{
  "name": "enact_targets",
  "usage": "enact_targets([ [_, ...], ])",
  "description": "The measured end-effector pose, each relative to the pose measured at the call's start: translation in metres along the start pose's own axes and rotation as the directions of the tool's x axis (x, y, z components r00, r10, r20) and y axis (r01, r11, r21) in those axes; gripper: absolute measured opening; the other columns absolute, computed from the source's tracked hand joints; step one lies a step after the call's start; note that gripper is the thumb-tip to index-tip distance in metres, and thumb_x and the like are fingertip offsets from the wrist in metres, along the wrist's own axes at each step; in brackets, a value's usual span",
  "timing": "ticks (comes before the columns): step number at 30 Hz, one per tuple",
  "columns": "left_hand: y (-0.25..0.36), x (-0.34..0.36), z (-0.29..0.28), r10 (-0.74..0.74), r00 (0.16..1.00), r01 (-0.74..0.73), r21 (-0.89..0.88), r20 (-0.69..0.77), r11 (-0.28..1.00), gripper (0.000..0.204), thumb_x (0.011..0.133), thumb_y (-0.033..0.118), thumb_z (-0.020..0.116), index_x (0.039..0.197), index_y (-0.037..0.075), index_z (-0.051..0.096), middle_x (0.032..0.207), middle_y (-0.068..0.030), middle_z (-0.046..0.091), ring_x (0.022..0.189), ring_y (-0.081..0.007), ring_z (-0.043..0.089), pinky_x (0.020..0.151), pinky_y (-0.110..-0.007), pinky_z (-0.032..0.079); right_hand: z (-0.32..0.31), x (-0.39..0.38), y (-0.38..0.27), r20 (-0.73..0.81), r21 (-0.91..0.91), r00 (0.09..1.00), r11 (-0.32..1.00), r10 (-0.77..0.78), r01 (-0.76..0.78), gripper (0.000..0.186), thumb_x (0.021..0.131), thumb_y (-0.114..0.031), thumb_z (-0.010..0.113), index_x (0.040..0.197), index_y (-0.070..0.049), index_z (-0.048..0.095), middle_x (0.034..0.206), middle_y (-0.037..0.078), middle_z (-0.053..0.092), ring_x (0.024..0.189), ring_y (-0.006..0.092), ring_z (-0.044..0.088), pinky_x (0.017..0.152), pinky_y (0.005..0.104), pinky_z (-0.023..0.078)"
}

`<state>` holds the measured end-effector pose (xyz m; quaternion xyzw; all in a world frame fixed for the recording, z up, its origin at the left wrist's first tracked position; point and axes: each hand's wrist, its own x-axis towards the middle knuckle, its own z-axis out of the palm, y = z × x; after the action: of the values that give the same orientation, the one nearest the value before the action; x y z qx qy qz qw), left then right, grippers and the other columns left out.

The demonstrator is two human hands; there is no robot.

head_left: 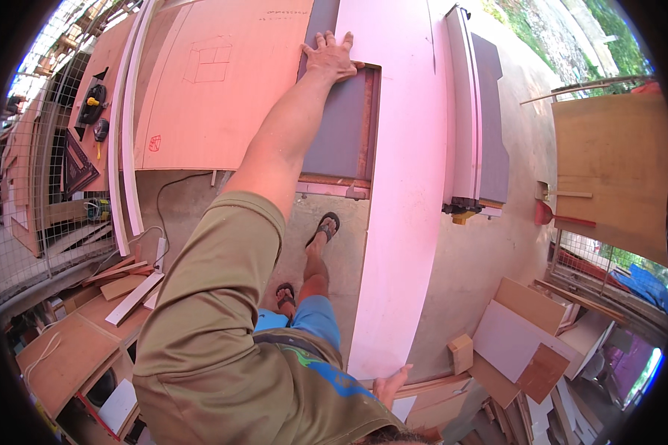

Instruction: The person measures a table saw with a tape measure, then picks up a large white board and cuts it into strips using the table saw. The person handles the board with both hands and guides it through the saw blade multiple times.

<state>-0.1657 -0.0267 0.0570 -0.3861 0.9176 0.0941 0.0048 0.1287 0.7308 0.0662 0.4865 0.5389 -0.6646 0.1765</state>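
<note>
A long pale board (404,185) runs lengthwise in front of me across a grey machine table (334,126). My left arm reaches far forward. The left hand (330,58) lies flat at the board's left edge, fingers spread, where that edge steps outward; the thumb points right. At the board's near end my right hand (390,384) grips the edge, its thumb showing and its other fingers mostly hidden. Along the board's right side runs a long straight fence (464,111).
A wide wooden panel (223,89) with pencil sketches adjoins the table on the left. Beyond two long strips (122,133) lie a tape measure (101,130) and a black square (78,167). Offcuts (523,334) pile up at the lower right. A cable (163,200) trails over the floor.
</note>
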Motion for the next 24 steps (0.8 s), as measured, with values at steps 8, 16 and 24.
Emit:
enact_targets([
  [8, -0.001, 0.015, -0.002, -0.005, 0.999, 0.006, 0.037, -0.034, 0.999, 0.090, 0.094, 0.071, 0.056, 0.166, 0.026, 0.028, 0.167, -0.0233, 0.032, 0.153, -0.0454, 0.029, 0.116, -0.074, 0.026, 0.016, 0.005, -0.003, 0.028, 0.014, 0.999, 0.999, 0.033, -0.033, 0.072, 0.112, -0.056, 0.031, 0.153, 0.002, 0.043, 0.158, 0.017, 0.046, 0.142, 0.0363, 0.046, 0.120, 0.0546, 0.038],
  [16, -0.001, 0.037, -0.002, -0.009, 0.998, 0.013, 0.059, -0.058, 0.998, 0.089, 0.094, 0.070, 0.057, 0.166, 0.026, 0.029, 0.165, -0.0219, 0.035, 0.150, -0.0430, 0.034, 0.115, -0.071, 0.029, 0.031, 0.013, -0.005, 0.002, -0.027, 1.000, 0.999, 0.017, -0.017, 0.076, 0.110, -0.059, 0.030, 0.153, 0.003, 0.043, 0.158, 0.017, 0.046, 0.143, 0.0365, 0.046, 0.120, 0.0541, 0.037],
  [24, -0.004, 0.059, -0.004, -0.012, 0.999, 0.013, 0.030, -0.044, 0.999, 0.088, 0.094, 0.071, 0.056, 0.166, 0.027, 0.029, 0.166, -0.0214, 0.034, 0.153, -0.0431, 0.030, 0.115, -0.074, 0.028, 0.058, 0.007, -0.011, -0.032, -0.086, 0.999, 0.996, 0.008, -0.011, 0.076, 0.110, -0.060, 0.031, 0.153, 0.002, 0.042, 0.160, 0.019, 0.044, 0.143, 0.0378, 0.045, 0.120, 0.0558, 0.037],
])
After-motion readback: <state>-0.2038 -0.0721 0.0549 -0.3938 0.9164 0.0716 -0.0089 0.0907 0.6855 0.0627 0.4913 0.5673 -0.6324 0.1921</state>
